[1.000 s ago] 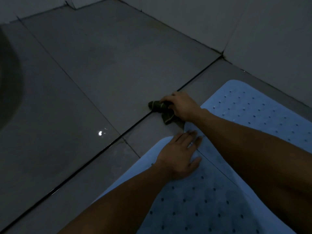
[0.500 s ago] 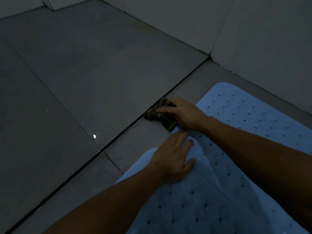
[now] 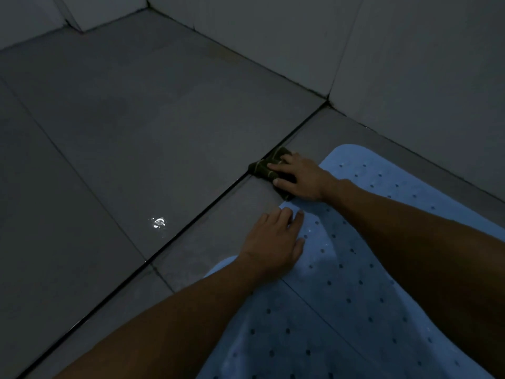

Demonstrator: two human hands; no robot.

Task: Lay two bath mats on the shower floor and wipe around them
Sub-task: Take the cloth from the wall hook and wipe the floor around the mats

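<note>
Two light blue bath mats with small holes lie side by side on the grey tiled floor. The far mat (image 3: 382,187) reaches toward the wall, and the near mat (image 3: 314,337) meets it along a straight seam. My left hand (image 3: 273,242) rests flat, fingers apart, on the near mat's far corner. My right hand (image 3: 297,179) presses a dark crumpled cloth (image 3: 263,166) onto the floor just beyond the mats, beside a dark groove in the tiles. The cloth is partly hidden under my fingers.
A narrow dark floor groove (image 3: 164,250) runs diagonally from the lower left toward the wall corner. A wet glint (image 3: 158,222) shines on the tile left of it. Pale tiled walls (image 3: 410,77) close the right side and the back.
My right hand slid the cloth along the floor by the groove, now slightly farther toward the wall. The left hand stays flat on the mat. The view shifted.
</note>
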